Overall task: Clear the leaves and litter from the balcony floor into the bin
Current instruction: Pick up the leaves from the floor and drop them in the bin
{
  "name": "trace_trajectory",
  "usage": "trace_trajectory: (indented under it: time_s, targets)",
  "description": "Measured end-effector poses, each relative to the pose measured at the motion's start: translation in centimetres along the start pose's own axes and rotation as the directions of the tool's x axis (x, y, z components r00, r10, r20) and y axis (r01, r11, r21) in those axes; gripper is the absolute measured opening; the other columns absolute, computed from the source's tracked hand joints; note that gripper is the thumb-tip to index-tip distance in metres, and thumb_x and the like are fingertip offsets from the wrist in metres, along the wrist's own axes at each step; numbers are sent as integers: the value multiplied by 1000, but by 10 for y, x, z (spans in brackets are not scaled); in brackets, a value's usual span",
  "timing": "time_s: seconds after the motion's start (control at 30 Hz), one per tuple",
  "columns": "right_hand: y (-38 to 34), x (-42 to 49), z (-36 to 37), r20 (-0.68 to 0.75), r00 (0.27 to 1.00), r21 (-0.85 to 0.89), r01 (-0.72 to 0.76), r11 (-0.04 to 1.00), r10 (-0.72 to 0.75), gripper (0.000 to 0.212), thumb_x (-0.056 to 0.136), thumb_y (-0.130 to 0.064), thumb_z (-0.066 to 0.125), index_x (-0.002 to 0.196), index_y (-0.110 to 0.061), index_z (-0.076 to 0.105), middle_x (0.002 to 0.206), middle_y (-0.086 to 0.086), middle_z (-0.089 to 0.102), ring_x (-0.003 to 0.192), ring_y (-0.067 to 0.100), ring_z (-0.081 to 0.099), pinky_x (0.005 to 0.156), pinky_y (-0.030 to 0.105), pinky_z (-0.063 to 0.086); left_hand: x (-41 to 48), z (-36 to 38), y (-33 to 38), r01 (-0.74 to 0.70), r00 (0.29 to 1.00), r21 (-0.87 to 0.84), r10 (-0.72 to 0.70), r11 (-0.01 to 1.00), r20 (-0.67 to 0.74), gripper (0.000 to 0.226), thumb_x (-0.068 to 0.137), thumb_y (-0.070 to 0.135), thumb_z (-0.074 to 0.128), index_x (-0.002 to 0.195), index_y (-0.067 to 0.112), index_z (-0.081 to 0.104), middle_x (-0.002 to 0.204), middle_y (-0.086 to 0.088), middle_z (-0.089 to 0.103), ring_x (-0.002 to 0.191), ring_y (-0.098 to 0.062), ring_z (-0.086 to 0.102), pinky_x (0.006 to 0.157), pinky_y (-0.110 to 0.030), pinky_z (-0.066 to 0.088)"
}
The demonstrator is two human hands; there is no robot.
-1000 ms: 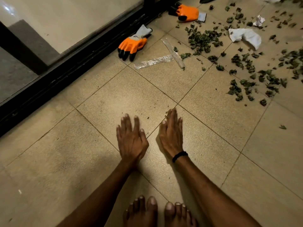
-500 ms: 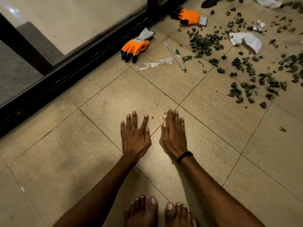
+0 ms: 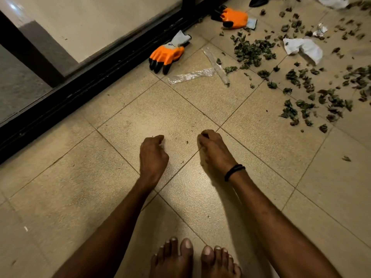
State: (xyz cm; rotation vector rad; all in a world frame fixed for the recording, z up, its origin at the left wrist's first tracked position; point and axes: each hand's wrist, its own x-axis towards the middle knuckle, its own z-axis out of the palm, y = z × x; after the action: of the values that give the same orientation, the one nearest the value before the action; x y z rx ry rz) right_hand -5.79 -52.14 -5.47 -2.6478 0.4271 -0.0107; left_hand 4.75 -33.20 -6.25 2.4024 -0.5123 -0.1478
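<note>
Dry green leaves (image 3: 253,52) lie scattered over the beige tiled floor (image 3: 160,109) at the upper right, with more leaves (image 3: 313,105) further right. Crumpled white paper (image 3: 303,48) and strips of clear plastic wrap (image 3: 190,76) lie among them. My left hand (image 3: 153,155) and my right hand (image 3: 214,151) hover over bare tiles in the middle, well short of the litter. Both have their fingers curled into loose fists and hold nothing. A black band circles my right wrist. No bin is in view.
Two orange work gloves lie by the black door track (image 3: 80,91): one glove (image 3: 167,54) near the plastic, another glove (image 3: 233,18) further back. A glass sliding door runs along the left. My bare feet (image 3: 194,259) stand at the bottom edge.
Both hands were flat with fingers straight a second ago; now their fingers are curled into fists and the hands have drawn apart. The view has shifted slightly forward.
</note>
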Motion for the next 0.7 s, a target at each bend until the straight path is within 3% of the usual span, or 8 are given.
trace_trajectory:
  time_s: [0.07, 0.13, 0.2, 0.27, 0.37, 0.43, 0.53, 0.7]
  targets:
    - [-2, 1, 1, 22, 1000, 57, -9, 998, 8, 33, 88, 1, 55, 118, -6, 64, 123, 12, 51, 110, 28, 50, 90, 32, 41, 2, -9, -1, 107, 994, -44, -107, 993, -1, 37, 90, 8, 64, 127, 11, 66, 114, -10, 65, 108, -23, 60, 92, -26, 41]
    - [-8, -5, 3, -5, 998, 231, -59, 971, 61, 28, 91, 0, 55, 114, -7, 69, 118, 10, 58, 105, 22, 55, 86, 24, 43, 6, -18, -8, 167, 982, -90, -158, 982, 100, 39, 86, 20, 75, 123, 18, 63, 114, -6, 60, 104, -20, 59, 87, -27, 45]
    - [-16, -16, 7, -95, 979, 525, -106, 844, 182, 25, 92, 3, 57, 110, -5, 71, 111, 8, 61, 99, 16, 58, 82, 19, 49, 13, -30, -17, 192, 945, -105, -155, 976, 288, 62, 72, 34, 89, 124, 25, 56, 118, -4, 54, 106, -18, 55, 84, -28, 45]
    - [-12, -23, 2, -74, 964, 645, -150, 749, 257, 30, 89, 0, 65, 118, -6, 68, 112, 6, 56, 101, 17, 58, 82, 19, 53, 22, -39, -21, 126, 883, 34, -128, 991, 452, 94, 54, 47, 96, 132, 29, 46, 124, -3, 48, 115, -18, 46, 90, -32, 43]
    - [10, -20, -15, 221, 945, 292, -299, 909, 240, 81, 71, -31, 87, 142, -23, 48, 126, -2, 41, 116, 13, 44, 99, 24, 43, 26, -40, -16, -95, 839, 286, -77, 954, 539, 122, 41, 60, 95, 140, 30, 30, 129, -8, 40, 121, -26, 38, 100, -39, 39]
    - [13, -18, -23, 292, 921, 209, -323, 923, 257, 102, 57, -42, 92, 144, -28, 40, 130, -2, 33, 119, 13, 35, 102, 28, 38, 26, -33, -11, -174, 866, 358, -31, 918, 499, 125, 37, 68, 91, 139, 30, 29, 127, -10, 42, 117, -27, 42, 98, -39, 39]
    - [9, -14, -15, 215, 948, 217, -282, 934, 236, 99, 54, -46, 93, 138, -26, 42, 130, 0, 34, 123, 15, 34, 105, 32, 38, 31, -25, -3, -151, 909, 317, 5, 936, 418, 122, 36, 72, 89, 135, 31, 31, 127, -6, 44, 115, -25, 44, 97, -40, 37]
    - [9, -12, -5, 15, 940, 367, -323, 872, 342, 60, 67, -49, 85, 116, -30, 56, 115, -8, 45, 107, 9, 48, 90, 24, 44, 36, -13, 5, -88, 949, 117, 47, 989, 312, 104, 45, 69, 87, 126, 32, 34, 117, 9, 41, 105, -11, 39, 90, -36, 31]
